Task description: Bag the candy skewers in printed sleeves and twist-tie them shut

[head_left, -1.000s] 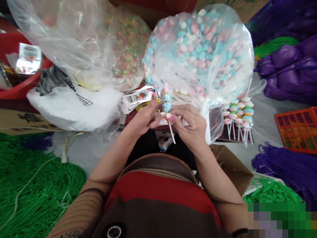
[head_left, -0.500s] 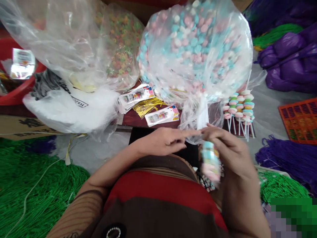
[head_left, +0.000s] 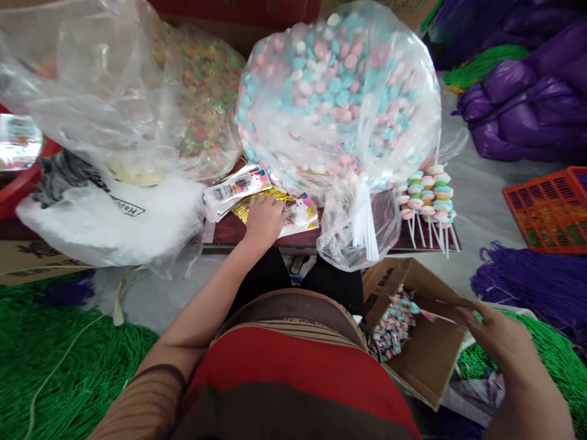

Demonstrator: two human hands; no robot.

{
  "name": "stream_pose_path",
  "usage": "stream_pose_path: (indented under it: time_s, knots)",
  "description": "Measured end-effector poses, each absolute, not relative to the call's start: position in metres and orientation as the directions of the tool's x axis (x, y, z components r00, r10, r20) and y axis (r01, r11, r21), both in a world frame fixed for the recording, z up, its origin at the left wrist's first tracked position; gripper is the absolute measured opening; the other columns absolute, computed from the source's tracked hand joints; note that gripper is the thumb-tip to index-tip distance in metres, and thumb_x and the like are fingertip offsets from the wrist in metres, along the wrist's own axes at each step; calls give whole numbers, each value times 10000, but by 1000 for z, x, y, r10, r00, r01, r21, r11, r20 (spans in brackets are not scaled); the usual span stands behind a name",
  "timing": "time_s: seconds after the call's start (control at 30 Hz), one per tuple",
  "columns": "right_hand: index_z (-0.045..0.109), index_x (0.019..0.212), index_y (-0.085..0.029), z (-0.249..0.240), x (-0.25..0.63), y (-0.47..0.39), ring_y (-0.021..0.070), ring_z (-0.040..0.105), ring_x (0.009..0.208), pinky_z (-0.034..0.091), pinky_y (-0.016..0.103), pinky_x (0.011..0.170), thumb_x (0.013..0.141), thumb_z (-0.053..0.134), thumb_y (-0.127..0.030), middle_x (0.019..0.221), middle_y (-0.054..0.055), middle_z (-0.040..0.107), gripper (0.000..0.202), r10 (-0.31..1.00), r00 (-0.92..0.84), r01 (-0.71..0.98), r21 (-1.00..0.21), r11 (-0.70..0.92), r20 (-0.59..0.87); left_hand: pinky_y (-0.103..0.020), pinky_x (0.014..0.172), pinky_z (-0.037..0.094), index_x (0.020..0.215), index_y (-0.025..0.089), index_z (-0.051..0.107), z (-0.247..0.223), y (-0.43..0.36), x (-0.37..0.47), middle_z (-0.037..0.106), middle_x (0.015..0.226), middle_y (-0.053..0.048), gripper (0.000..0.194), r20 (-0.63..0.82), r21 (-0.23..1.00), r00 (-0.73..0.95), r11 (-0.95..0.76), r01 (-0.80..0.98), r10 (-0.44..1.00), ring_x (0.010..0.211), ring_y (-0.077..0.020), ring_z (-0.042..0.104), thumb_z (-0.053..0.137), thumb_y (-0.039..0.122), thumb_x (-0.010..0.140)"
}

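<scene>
My left hand (head_left: 265,219) lies on the table, its fingers bent together on the top of a small stack of printed packaging bags (head_left: 306,214). Gold twist ties (head_left: 243,209) and another stack of printed bags (head_left: 236,189) are beside it. My right hand (head_left: 499,336) is at the right rim of a cardboard box (head_left: 440,360), its fingers loosely stretched. A wrapped marshmallow skewer (head_left: 419,310) is over the box's contents, its white stick ending close to my right fingertips. Several wrapped candies (head_left: 393,327) lie inside the box.
A large clear bag of pastel marshmallows (head_left: 339,91) stands behind white sticks (head_left: 364,226) in plastic. Unwrapped marshmallow skewers (head_left: 428,195) rest at the table's right end. Left are a bag of ring candies (head_left: 208,91) and a white plastic bag (head_left: 105,220). Green cords (head_left: 68,360) cover the floor.
My right hand has moved right and down with the skewer, from before my body to the cardboard box. My left hand has left it and reached forward onto the printed bags.
</scene>
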State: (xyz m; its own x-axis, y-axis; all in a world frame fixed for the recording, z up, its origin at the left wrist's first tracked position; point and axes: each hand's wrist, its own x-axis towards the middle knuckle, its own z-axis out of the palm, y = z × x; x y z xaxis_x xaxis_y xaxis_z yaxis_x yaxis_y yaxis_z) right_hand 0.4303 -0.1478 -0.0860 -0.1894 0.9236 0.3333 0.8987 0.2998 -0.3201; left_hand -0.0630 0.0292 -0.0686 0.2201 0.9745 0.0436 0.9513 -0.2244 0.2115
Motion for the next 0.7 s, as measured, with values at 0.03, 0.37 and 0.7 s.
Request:
stream_pose_path:
  time_s: [0.03, 0.37, 0.7]
  knots:
    - [691, 701, -528, -82, 423, -144, 272, 477, 344, 319, 466, 454, 793, 620, -668, 405, 37, 534, 182, 935, -142, 907, -336, 254, 324, -462, 903, 419, 966, 156, 770, -69, 31, -63, 724, 1044, -175, 192, 39, 207, 214, -217, 954, 976, 1061, -354, 628, 620, 275, 947]
    - [769, 1153, -317, -6, 249, -65, 281, 792, 959, 641, 458, 871, 913, 661, -558, 1005, 77, 828, 357, 993, 100, 505, -863, -1, 57, -392, 822, 398, 882, 209, 717, -44, 19, -68, 727, 854, -102, 263, 424, 145, 345, -439, 887, 837, 879, -265, 636, 509, 293, 1021]
    - [758, 867, -198, -30, 146, -2, 157, 641, 642, 561, 310, 675, 838, 707, -592, 677, 17, 708, 398, 999, -4, 116, -993, -33, -34, -282, 716, 476, 1084, 176, 723, -39, 7, -61, 750, 832, -34, 219, 439, 570, 264, -494, 656, 859, 749, -169, 670, 583, 324, 1006]
